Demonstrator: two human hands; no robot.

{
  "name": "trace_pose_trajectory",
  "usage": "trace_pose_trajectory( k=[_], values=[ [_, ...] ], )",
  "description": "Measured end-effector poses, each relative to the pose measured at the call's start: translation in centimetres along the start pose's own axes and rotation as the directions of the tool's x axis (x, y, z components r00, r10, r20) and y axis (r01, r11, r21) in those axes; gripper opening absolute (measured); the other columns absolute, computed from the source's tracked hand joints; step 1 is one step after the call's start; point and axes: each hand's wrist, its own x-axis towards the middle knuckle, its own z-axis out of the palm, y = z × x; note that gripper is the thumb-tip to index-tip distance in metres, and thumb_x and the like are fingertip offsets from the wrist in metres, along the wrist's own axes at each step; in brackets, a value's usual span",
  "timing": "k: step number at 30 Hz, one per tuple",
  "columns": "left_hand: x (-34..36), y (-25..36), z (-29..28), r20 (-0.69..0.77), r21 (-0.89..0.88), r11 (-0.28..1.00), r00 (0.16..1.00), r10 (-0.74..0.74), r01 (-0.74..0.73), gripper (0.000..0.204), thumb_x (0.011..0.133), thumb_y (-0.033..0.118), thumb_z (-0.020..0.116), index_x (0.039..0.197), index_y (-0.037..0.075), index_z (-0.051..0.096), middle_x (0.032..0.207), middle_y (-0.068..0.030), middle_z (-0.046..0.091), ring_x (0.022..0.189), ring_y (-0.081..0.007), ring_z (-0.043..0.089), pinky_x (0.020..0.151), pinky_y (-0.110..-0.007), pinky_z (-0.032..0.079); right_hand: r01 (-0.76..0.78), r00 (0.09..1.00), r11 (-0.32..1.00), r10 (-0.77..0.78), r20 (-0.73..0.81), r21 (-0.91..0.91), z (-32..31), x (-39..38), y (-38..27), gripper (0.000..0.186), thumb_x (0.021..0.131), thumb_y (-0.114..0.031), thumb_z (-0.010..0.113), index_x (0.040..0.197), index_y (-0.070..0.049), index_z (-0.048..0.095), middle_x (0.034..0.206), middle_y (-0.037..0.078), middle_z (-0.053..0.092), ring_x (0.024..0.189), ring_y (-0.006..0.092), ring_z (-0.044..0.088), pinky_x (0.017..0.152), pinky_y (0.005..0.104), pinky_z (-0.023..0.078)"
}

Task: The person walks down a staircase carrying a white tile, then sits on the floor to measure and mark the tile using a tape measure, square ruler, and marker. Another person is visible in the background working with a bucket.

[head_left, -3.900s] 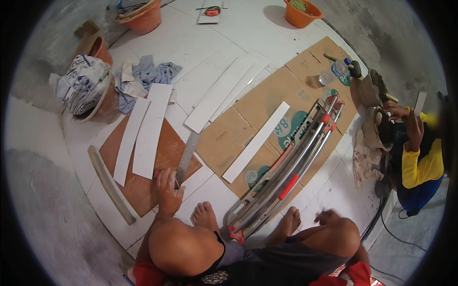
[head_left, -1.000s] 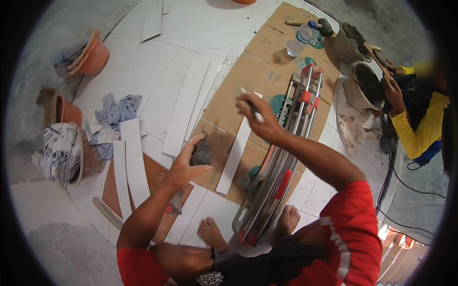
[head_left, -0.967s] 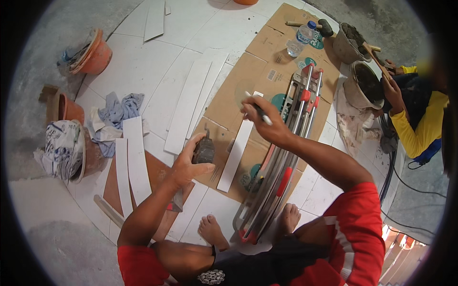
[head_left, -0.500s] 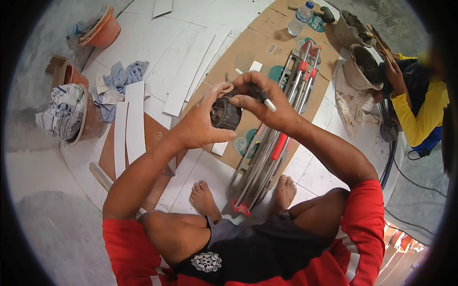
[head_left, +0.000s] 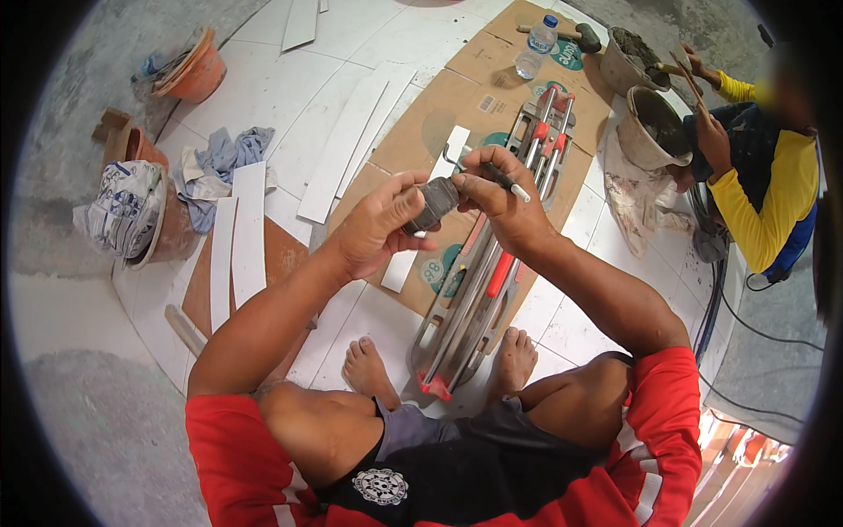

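Above the cardboard [head_left: 479, 68]: dark case [head_left: 434, 205], slanting up rightward
Left hand [head_left: 378, 224]: clamped on case
Right hand [head_left: 499, 195]: closed on pen [head_left: 507, 182], at case's upper end

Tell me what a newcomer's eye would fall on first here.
Most likely the long tile cutter, with silver rails and red parts, stretching from between the bare feet onto the brown cardboard. Near the picture's middle, the left hand holds a dark, chunky object and the right hand a pen. Toward the right edge, a co-worker's yellow sleeve also stands out.
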Motion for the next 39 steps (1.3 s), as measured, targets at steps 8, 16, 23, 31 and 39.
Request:
trace_pose_trajectory(
  k=[8, 16, 23, 31, 39],
  values=[
    [0.0, -0.7, -0.5, -0.059, -0.281, 0.891, 0.92, -0.388, 0.357, 0.046, 0.102, 0.044, 0.058, 0.129, 0.007, 0.06, 0.106, -0.0119, 0.071, 0.085, -0.0276, 0.073, 0.062, -0.035, 0.063, 0.423, 0.906, 0.813, -0.388, 0.169, -0.399, 0.8, -0.9, 1.2, 0.021, 0.092, -0.005, 0.071, 0.107, -0.001, 0.057, 0.084, 0.005, 0.056, 0.075, 0.0132, 0.053, 0.068, 0.0295, 0.047],
    [-0.9, -0.7, -2.9, -0.321, 0.309, 0.932, 0.943, -0.085, 0.189, 0.046, 0.086, 0.029, 0.079, 0.123, 0.008, 0.06, 0.1, -0.0042, 0.067, 0.078, -0.0147, 0.067, 0.06, -0.026, 0.055, 0.282, 0.946, 0.88, -0.322, -0.044, -0.382, -3.2, 0.4, -0.4, 0.018, 0.102, -0.021, 0.064, 0.109, -0.005, 0.057, 0.087, 0.004, 0.063, 0.08, 0.0115, 0.062, 0.072, 0.0287, 0.053],
    [0.2, -2.6, 0.5, -0.072, 0.927, 0.361, 0.894, 0.441, -0.104, 0.046, 0.079, 0.021, 0.079, 0.116, 0.001, 0.059, 0.11, -0.0208, 0.061, 0.105, -0.0389, 0.061, 0.092, -0.046, 0.049, 0.246, 0.964, 0.878, -0.176, 0.201, -0.41, 0.7, -1.1, 1.7, 0.028, 0.094, -0.016, 0.076, 0.105, 0.0, 0.055, 0.086, 0.004, 0.059, 0.078, 0.0118, 0.056, 0.071, 0.029, 0.049],
    [-1.9, -0.2, 2.5, -0.168, 0.912, 0.392, 0.981, 0.094, 0.118, 0.035, 0.074, 0.018, 0.071, 0.103, 0.0, 0.062, 0.111, -0.0234, 0.058, 0.11, -0.0406, 0.057, 0.096, -0.048, 0.046, 0.021, 0.98, 0.981, 0.018, 0.199, -0.195, 0.5, -1.8, 2.1, 0.029, 0.093, -0.007, 0.073, 0.111, 0.003, 0.052, 0.089, 0.008, 0.064, 0.085, 0.0156, 0.068, 0.072, 0.03, 0.059],
    [-1.8, -4.0, 0.2, -0.049, 0.895, 0.423, 0.915, 0.401, -0.138, 0.051, 0.073, 0.017, 0.069, 0.121, 0.002, 0.063, 0.104, -0.0236, 0.061, 0.102, -0.0417, 0.063, 0.086, -0.047, 0.051, 0.079, 0.969, 0.96, -0.01, 0.248, -0.27, 1.5, -1.6, 2.5, 0.025, 0.093, -0.005, 0.072, 0.108, 0.002, 0.053, 0.087, 0.008, 0.065, 0.079, 0.0142, 0.068, 0.068, 0.0287, 0.058]
  ],
)
